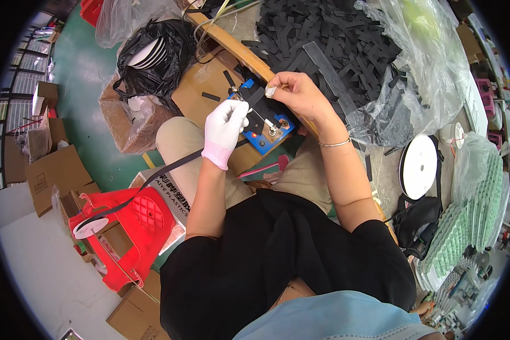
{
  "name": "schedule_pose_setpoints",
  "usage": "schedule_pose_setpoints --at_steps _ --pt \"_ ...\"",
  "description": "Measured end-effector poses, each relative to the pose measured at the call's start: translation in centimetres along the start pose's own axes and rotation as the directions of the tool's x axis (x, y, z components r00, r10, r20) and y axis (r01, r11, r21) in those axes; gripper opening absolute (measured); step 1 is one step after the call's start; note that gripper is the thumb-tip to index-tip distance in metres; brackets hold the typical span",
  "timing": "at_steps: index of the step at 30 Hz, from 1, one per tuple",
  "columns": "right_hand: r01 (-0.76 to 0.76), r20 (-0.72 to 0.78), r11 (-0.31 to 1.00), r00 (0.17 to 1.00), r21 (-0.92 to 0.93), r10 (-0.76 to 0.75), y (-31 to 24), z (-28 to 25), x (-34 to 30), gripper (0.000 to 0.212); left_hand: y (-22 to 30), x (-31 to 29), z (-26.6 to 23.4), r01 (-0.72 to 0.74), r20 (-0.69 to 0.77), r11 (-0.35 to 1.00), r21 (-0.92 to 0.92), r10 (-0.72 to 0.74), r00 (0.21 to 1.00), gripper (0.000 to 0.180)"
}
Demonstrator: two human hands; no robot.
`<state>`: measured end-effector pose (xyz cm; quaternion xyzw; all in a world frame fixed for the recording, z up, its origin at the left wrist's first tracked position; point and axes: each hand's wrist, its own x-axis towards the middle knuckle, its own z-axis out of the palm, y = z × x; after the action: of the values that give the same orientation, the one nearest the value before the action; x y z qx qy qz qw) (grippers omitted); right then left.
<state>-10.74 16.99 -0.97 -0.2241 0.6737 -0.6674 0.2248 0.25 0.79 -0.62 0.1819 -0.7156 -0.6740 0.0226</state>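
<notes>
My left hand (225, 127), in a white glove with a pink cuff, is closed, thumb and fingers pressed together over the near left side of a blue-based device (285, 126). What it pinches I cannot make out. A thin metal rod (256, 115) slants across the device beside its fingertips. My right hand (301, 97) is bare, its fingers curled together above the device's far right side; a small white patch shows at its fingertips, and anything held is hidden. Black webbing (178, 162) passes under my left wrist toward the device. Dark flat pieces (256, 93) lie on the device between my hands.
Many cut black strips (334, 51) are heaped beyond a wooden edge (238, 50), with a clear ruler (328, 76) on them. A red stool (147, 218) carries a webbing reel (90, 228) at left. Another white reel (418, 167) stands right. A bag-lined carton (133, 116) sits far left.
</notes>
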Motion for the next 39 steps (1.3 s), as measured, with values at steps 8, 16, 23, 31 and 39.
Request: schedule_pose_setpoints --at_steps 8,16,23,31,39 --pt "-0.147 -0.216 0.81 0.976 -0.568 0.026 0.0 -1.0 -0.1 0.017 -1.4 -0.3 -2.0 0.074 0.025 0.987 0.141 -0.078 0.997 0.023" --pt "-0.162 -0.246 0.743 0.969 -0.65 -0.003 0.6 -0.9 0.2 0.018 -3.0 -0.1 -2.7 0.093 0.027 0.977 0.193 -0.1 0.995 0.023" --pt "-0.162 -0.246 0.717 0.969 -0.678 -0.013 0.3 -0.5 0.1 0.017 -4.2 0.7 -2.4 0.073 0.01 0.957 0.281 -0.079 0.997 0.023" --pt "-0.076 0.052 0.978 0.995 -0.196 0.088 -0.3 -0.7 -0.1 0.014 -0.1 -1.0 -1.8 0.015 0.008 1.0 -0.016 -0.014 1.0 0.019" --pt "-0.013 0.128 1.0 0.992 0.004 0.012 -0.8 -0.4 -0.1 0.028 0.8 -0.7 -1.2 -0.031 0.11 0.965 -0.262 0.061 0.992 0.019"
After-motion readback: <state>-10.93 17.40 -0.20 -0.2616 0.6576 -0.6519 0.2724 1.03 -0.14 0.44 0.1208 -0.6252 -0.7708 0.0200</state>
